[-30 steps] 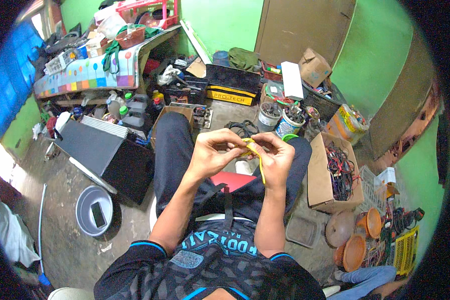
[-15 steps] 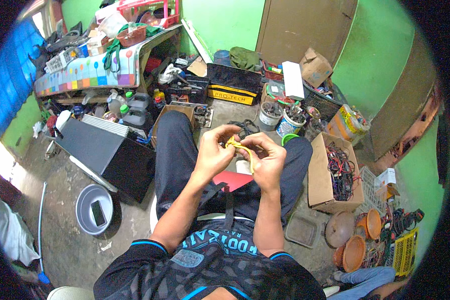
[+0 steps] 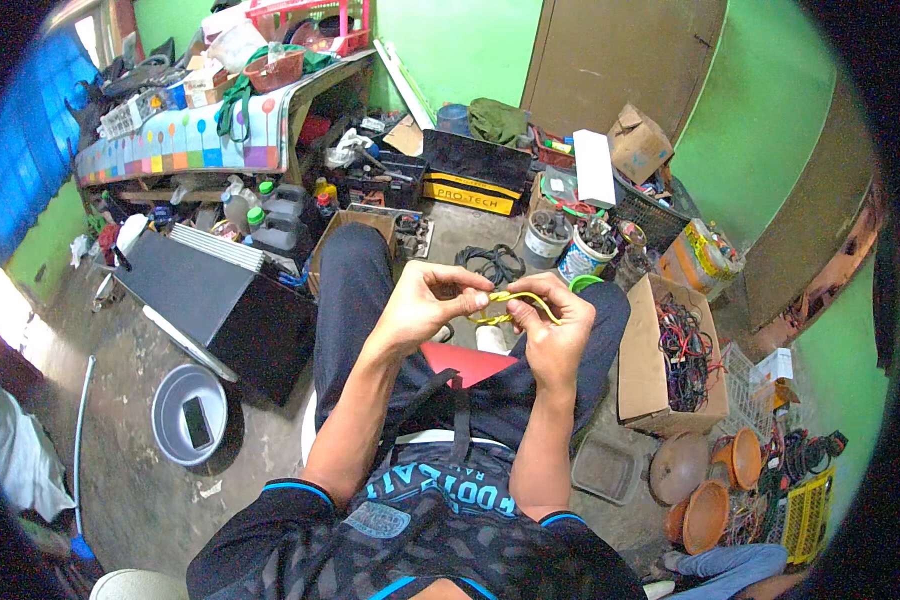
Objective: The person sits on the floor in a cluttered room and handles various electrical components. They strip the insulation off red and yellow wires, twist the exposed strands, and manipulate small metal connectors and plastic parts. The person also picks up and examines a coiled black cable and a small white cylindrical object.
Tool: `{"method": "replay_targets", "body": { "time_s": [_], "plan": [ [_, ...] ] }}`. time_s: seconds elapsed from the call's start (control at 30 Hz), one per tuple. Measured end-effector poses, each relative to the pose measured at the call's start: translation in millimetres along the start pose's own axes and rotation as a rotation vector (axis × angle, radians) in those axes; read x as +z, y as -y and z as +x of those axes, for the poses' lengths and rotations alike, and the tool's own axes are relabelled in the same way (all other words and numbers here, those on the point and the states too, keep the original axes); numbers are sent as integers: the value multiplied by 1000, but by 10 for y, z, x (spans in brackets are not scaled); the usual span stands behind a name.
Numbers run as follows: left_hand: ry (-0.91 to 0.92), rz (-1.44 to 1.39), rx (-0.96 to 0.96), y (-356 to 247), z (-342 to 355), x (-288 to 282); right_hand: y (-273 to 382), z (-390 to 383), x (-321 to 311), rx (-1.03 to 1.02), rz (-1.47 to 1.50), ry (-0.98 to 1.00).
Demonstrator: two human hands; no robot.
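Above my lap, my left hand (image 3: pixel 428 308) pinches a thin yellow cord (image 3: pixel 536 299) between thumb and forefinger. My right hand (image 3: pixel 558 340) grips the same cord a short way to the right, with its thumb pressed to the fingers. Between the two hands the cord looks twisted or looped, and part of it hangs slightly below. One length curves out over the right hand's fingers. The fingertips hide some of the cord. Under the hands, a flat red piece (image 3: pixel 465 364) lies between my thighs.
A coil of black cable (image 3: pixel 490 264) lies ahead on the floor. To the right stand a cardboard box (image 3: pixel 647 365) of tangled wires and a shallow tray (image 3: pixel 607 468). On the left are a black cabinet (image 3: pixel 260 340) and a grey basin (image 3: pixel 166 440) holding a phone (image 3: pixel 197 423).
My hands have moved slightly apart, and the right one has shifted a little right. The bunched cord between them is now more spread out, with its free length turned to the right.
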State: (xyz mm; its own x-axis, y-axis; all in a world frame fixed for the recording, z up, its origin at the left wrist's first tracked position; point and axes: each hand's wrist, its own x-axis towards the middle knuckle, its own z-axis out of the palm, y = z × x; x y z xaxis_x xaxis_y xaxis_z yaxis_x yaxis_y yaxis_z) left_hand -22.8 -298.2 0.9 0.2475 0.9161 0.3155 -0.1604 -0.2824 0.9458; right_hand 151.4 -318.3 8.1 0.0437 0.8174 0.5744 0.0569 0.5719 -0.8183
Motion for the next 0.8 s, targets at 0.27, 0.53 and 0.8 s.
{"method": "replay_targets", "body": {
  "time_s": [0.27,0.53,0.8],
  "plan": [
    [-427,-4,86,174,65,175,-29,8,34,32,229,-85],
    [-187,-568,269,116,41,133,-194,48,27,149,255,-98],
    [-236,-293,95,128,75,80,-89,43,27,30,153,-222]
  ]
}}
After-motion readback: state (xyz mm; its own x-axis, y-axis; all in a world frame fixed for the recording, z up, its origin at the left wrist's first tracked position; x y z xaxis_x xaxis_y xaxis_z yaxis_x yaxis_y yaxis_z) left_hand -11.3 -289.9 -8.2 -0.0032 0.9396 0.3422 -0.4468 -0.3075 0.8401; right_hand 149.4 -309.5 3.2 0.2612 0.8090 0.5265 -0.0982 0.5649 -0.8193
